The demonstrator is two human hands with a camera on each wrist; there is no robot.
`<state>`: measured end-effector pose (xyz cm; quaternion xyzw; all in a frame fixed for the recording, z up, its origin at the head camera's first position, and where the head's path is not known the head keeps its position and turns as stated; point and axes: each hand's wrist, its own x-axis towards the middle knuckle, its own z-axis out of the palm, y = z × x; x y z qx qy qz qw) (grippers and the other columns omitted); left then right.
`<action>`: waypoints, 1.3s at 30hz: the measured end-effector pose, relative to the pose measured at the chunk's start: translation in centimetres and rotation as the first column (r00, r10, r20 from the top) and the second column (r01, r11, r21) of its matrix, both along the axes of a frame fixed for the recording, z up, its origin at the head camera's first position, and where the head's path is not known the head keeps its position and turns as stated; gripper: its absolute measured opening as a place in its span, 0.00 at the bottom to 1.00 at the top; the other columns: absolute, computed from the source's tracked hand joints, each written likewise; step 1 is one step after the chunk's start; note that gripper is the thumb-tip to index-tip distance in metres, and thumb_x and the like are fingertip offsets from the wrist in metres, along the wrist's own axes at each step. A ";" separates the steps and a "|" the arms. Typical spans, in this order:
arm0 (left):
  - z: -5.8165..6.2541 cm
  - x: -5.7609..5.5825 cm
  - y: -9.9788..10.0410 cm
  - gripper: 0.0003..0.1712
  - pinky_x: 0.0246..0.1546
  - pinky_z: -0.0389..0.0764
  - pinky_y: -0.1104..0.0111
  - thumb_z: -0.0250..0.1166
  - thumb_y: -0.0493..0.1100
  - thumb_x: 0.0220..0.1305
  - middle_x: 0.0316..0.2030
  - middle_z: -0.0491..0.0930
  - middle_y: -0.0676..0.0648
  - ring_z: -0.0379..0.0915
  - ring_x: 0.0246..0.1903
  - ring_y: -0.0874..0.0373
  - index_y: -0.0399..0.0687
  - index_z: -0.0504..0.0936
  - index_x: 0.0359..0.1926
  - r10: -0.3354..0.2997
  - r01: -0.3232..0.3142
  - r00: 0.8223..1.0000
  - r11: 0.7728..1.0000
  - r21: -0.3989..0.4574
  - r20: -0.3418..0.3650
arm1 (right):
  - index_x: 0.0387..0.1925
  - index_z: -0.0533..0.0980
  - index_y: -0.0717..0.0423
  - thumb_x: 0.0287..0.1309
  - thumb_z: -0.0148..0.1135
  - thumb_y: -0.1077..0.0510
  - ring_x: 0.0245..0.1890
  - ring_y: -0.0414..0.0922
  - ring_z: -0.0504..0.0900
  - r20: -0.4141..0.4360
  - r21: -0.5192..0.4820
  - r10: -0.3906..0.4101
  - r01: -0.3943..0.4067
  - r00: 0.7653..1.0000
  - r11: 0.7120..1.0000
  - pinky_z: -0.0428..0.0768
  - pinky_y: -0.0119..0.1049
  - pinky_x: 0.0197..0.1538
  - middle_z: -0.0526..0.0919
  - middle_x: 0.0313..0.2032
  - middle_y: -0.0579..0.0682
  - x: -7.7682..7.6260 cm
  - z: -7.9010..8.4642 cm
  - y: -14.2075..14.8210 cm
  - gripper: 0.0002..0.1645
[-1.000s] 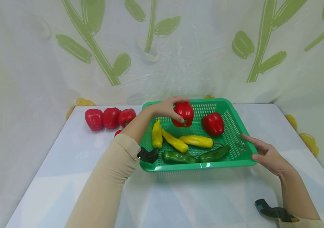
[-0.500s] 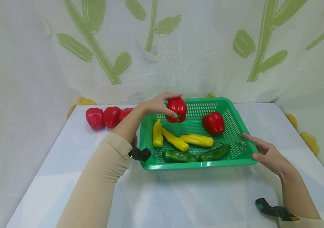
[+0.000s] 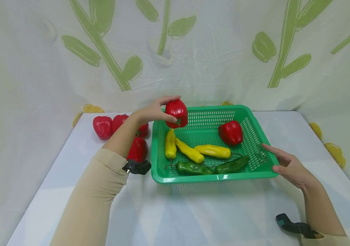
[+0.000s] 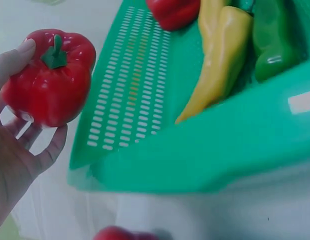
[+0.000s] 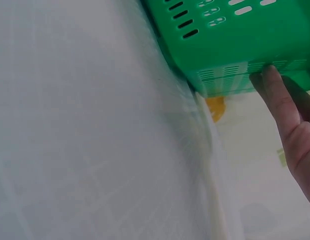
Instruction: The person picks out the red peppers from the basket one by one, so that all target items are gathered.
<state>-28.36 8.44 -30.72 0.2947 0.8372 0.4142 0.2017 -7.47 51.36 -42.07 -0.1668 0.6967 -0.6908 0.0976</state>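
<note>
My left hand grips a red bell pepper above the back left corner of the green basket. In the left wrist view, the thumb lies near the green stem of the bell pepper, with the fingers beneath it. My right hand touches the basket's right side with thumb and fingertips. The right wrist view shows straight fingers against the outer wall. Inside the basket are a red bell pepper, yellow peppers and green peppers.
Several red bell peppers lie on the table left of the basket, including one at the far left and one by the left forearm. The left arm partly covers this group. A patterned curtain hangs behind the table.
My left hand has carried the red bell pepper leftward and slightly up, from over the basket's middle to its back left corner. The right hand and basket have stayed put.
</note>
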 end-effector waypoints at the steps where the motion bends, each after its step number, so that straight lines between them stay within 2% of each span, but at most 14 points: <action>1: 0.1 0.0 -0.4 0.51 0.50 0.79 0.56 0.73 0.44 0.47 0.67 0.59 0.50 0.53 0.65 0.52 0.63 0.59 0.71 0.007 -0.007 1.000 1.000 0.003 -0.009 | 0.70 0.59 0.50 0.65 0.51 0.65 0.54 0.35 0.75 -0.001 -0.002 0.002 -0.002 1.000 1.000 0.80 0.30 0.48 0.66 0.62 0.35 0.0 0.0 0.0 0.33; 7: 0.0 0.1 -2.2 0.52 0.50 0.78 0.54 0.74 0.43 0.46 0.67 0.59 0.50 0.54 0.65 0.53 0.61 0.58 0.71 0.004 -0.003 0.999 1.000 0.020 -0.047 | 0.70 0.58 0.49 0.66 0.51 0.65 0.55 0.34 0.74 -0.011 0.021 -0.012 0.012 1.000 1.000 0.79 0.29 0.49 0.65 0.63 0.34 0.2 -0.1 0.4 0.33; 15: -0.3 0.9 -4.6 0.52 0.48 0.80 0.54 0.75 0.41 0.45 0.66 0.60 0.50 0.56 0.64 0.51 0.62 0.59 0.70 0.010 -0.009 1.000 0.999 0.033 -0.020 | 0.70 0.58 0.50 0.66 0.51 0.65 0.55 0.34 0.74 -0.002 0.001 -0.011 0.011 1.000 1.000 0.79 0.29 0.49 0.65 0.63 0.35 0.5 -0.3 0.4 0.33; 19: -0.4 1.1 -6.1 0.53 0.47 0.80 0.53 0.75 0.41 0.45 0.67 0.59 0.49 0.56 0.64 0.49 0.64 0.58 0.71 0.043 -0.042 0.999 0.999 0.024 -0.020 | 0.70 0.59 0.50 0.66 0.51 0.65 0.55 0.35 0.74 -0.007 -0.006 -0.012 0.012 1.000 1.000 0.79 0.29 0.49 0.66 0.63 0.36 0.5 -0.3 0.5 0.33; 23: -0.4 1.5 -7.7 0.52 0.48 0.79 0.52 0.73 0.40 0.46 0.67 0.58 0.49 0.54 0.65 0.49 0.65 0.57 0.71 0.081 -0.080 0.997 0.996 0.049 -0.011 | 0.70 0.59 0.50 0.66 0.50 0.65 0.55 0.35 0.75 -0.008 -0.006 -0.011 0.011 1.000 1.000 0.79 0.29 0.49 0.66 0.63 0.36 0.5 -0.3 0.4 0.33; 31: -1.1 3.2 -10.2 0.53 0.47 0.80 0.53 0.73 0.35 0.46 0.67 0.56 0.48 0.54 0.64 0.46 0.65 0.57 0.70 0.105 -0.111 0.993 0.988 0.105 0.062 | 0.71 0.58 0.49 0.66 0.51 0.64 0.56 0.33 0.73 -0.006 0.031 -0.043 0.043 0.999 0.999 0.78 0.28 0.50 0.65 0.62 0.35 0.8 -0.3 0.3 0.33; 39: -1.8 4.9 -13.5 0.52 0.44 0.81 0.56 0.73 0.36 0.45 0.66 0.57 0.48 0.55 0.63 0.47 0.63 0.58 0.70 0.142 -0.143 0.990 0.986 0.080 0.017 | 0.70 0.59 0.48 0.65 0.52 0.63 0.55 0.33 0.73 0.005 0.039 -0.063 0.063 0.998 0.997 0.78 0.27 0.50 0.66 0.61 0.35 0.7 -0.3 0.2 0.33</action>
